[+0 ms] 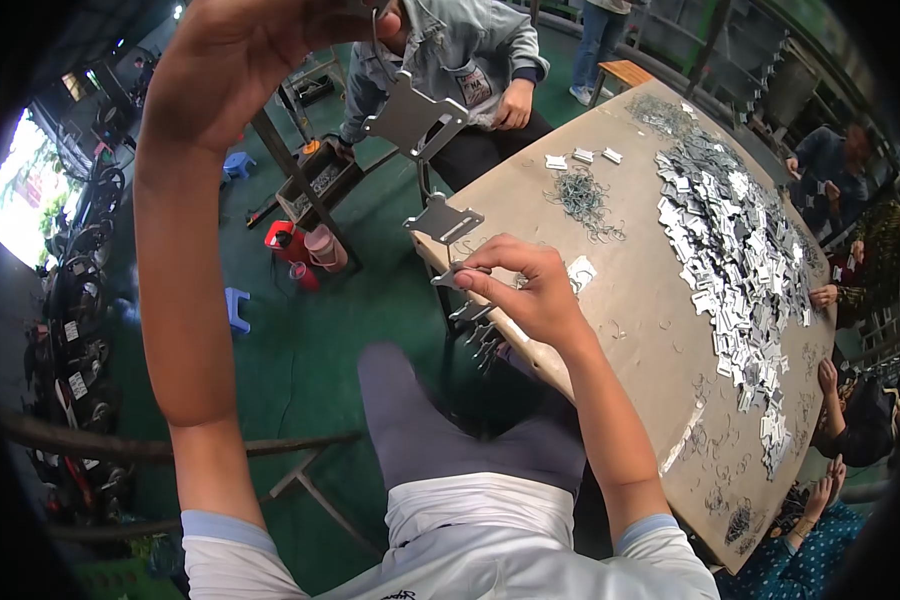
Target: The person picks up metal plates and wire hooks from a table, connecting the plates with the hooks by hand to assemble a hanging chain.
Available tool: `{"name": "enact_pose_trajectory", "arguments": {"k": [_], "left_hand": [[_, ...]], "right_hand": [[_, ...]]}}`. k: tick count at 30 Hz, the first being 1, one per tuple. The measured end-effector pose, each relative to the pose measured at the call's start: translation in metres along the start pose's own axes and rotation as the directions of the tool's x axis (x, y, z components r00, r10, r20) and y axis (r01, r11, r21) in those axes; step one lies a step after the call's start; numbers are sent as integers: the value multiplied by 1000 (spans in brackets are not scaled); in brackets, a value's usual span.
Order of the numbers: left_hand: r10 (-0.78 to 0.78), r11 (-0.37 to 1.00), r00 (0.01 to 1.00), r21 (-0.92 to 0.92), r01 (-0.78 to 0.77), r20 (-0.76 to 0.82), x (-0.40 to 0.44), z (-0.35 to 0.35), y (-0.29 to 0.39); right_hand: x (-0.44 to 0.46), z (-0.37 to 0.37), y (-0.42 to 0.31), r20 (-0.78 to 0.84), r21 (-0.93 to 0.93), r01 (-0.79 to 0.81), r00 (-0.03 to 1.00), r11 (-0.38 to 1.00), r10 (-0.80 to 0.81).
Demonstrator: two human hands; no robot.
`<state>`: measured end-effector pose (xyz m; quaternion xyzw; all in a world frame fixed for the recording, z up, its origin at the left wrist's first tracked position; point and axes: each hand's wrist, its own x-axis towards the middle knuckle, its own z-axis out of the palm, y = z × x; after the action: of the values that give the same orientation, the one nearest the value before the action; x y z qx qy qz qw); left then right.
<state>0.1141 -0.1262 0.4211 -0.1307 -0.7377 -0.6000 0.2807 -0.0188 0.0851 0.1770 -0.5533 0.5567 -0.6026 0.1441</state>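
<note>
A hanging chain of flat grey metal plates, joined by wire hooks, runs down in front of me. My left hand (pixel 245 65) is raised at the top left, its fingertips partly cut off by the frame edge; they are closed at the wire hook (pixel 378 45) at the chain's upper end. Below it hangs a large notched metal plate (pixel 410 115), then a second metal plate (pixel 444 217). My right hand (pixel 530 285) pinches a lower metal plate (pixel 446 277) between thumb and forefinger, near the table edge. More plates (pixel 473 312) dangle under that hand.
The brown-topped table (pixel 610 300) carries a big heap of metal plates (pixel 735 260) and a pile of wire hooks (pixel 582 200). A person in a grey jacket (pixel 450 60) sits ahead; others line the far side. A red container (pixel 285 240) and blue stool (pixel 237 310) stand on the floor.
</note>
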Motion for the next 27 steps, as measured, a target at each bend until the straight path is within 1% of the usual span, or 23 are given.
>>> {"name": "enact_pose_trajectory", "arguments": {"k": [4, 7, 10, 11, 12, 14, 17, 18, 20, 22, 23, 26, 27], "left_hand": [[-8, 999, 1000, 42, 8, -10, 0, -4, 0], [-11, 999, 1000, 38, 12, -16, -2, -6, -4], [-30, 999, 999, 30, 31, -43, -3, 2, -2], [-44, 999, 998, 28, 45, -52, -4, 7, -1], [-51, 998, 996, 39, 54, -79, -6, 8, -2], [-63, 996, 989, 57, 71, -133, -13, 7, -7], [-61, 994, 988, 80, 73, -144, -17, 14, -10], [-69, 995, 988, 66, 79, -135, -17, 13, -12], [-50, 995, 996, 80, 55, -69, -20, 3, -15], [-98, 988, 994, 121, 93, 37, -28, -62, -31], [-76, 990, 997, 119, 74, 12, -31, -53, -32], [-2, 988, 998, 156, 11, -57, -49, -21, -33], [27, 985, 997, 173, -14, -78, -55, -13, -35]], "right_hand": [[2, -1, -4, 10, -32, -1, 1000, 999, 1], [6, -8, -4, 109, -95, -32, 993, 995, 42], [22, -16, -34, -22, -191, 56, 998, 980, -61], [32, -21, -39, -39, -200, 74, 996, 977, -84], [44, -22, -49, -89, -186, 121, 986, 975, -140], [67, -15, -66, -223, -111, 254, 936, 961, -273], [84, -24, -79, -70, -187, 380, 915, 906, -398], [86, -19, -81, -112, -195, 386, 905, 902, -411], [82, -22, -79, -59, -147, 308, 946, 940, -319], [75, -34, -79, -6, -169, 329, 942, 929, -335], [72, -39, -78, 22, -179, 349, 936, 920, -351], [51, -72, -75, -39, -163, 204, 976, 965, -213], [39, -86, -69, -92, -187, 141, 983, 972, -160]]}}
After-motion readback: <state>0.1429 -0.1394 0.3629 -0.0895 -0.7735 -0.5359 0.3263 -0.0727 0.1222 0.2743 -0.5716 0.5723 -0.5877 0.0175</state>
